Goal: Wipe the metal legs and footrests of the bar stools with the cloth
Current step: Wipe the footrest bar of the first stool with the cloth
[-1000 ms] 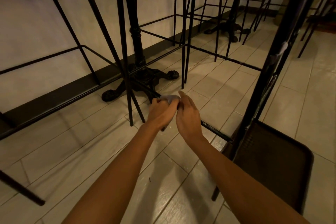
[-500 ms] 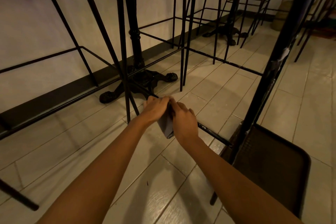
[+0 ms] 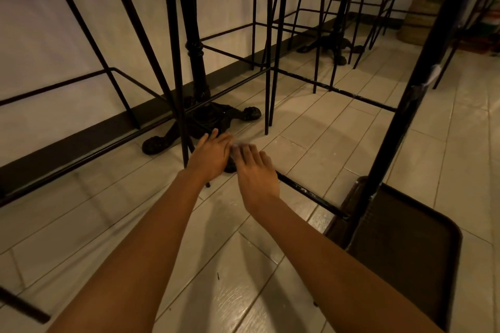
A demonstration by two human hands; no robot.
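The left hand [image 3: 211, 157] lies straight-fingered, the right hand's [image 3: 255, 170] hold on the blurred pale cloth [image 3: 237, 146] is unclear, and it seems best to wrap that cloth round the thin black metal footrest bar [image 3: 311, 194] and slide right.

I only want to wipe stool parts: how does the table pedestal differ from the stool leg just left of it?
The table pedestal is thick with turned rings, while the stool leg is a thin plain rod. The pedestal stands nearly upright and the stool leg slants. The pedestal ends in spreading clawed feet, whereas the stool leg runs straight to the tiles. Both are black.
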